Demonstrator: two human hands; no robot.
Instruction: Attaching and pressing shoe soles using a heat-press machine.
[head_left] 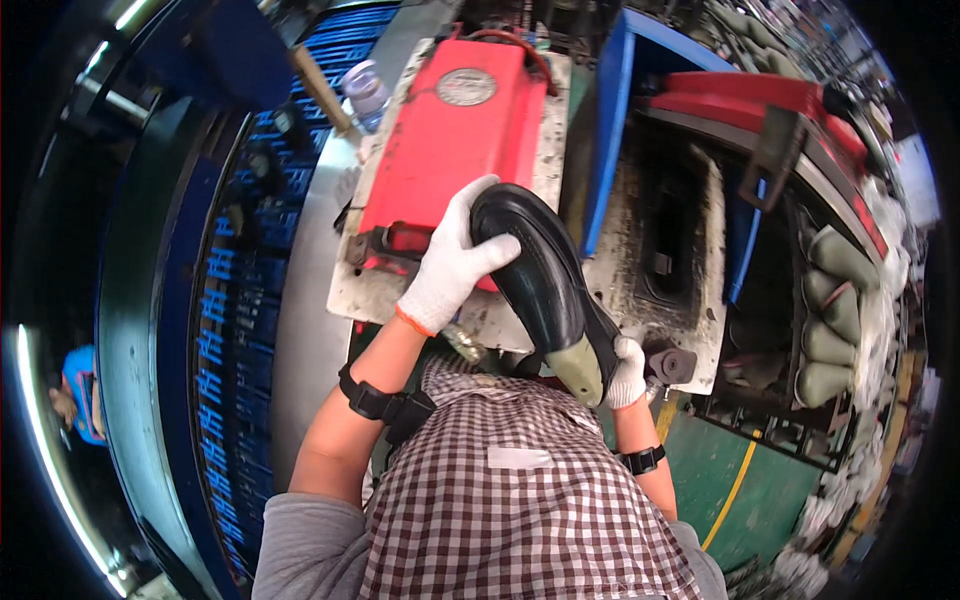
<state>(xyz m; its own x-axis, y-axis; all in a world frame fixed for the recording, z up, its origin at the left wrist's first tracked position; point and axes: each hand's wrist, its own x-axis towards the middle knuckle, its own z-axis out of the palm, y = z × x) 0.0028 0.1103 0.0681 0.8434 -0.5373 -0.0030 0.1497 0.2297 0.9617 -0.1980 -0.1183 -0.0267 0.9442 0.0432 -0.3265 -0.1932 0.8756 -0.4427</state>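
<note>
Looks like steadying, imo: glossy black, rounded leather-look shoe (530, 265) between white-gloved left hand (465, 250), clamped on its toe, and white-gloved right hand (628, 374), gripping the heel end. Next move probably wants firm grips.

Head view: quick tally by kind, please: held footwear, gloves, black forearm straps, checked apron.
Black-and-olive shoe: 1
White gloves: 2
Black forearm straps: 2
Checked apron: 1
Total: 6

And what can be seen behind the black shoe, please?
Past the left side of the black shoe show a red cover and its stained off-white plate. Whatever lies directly behind the shoe is covered.
</note>
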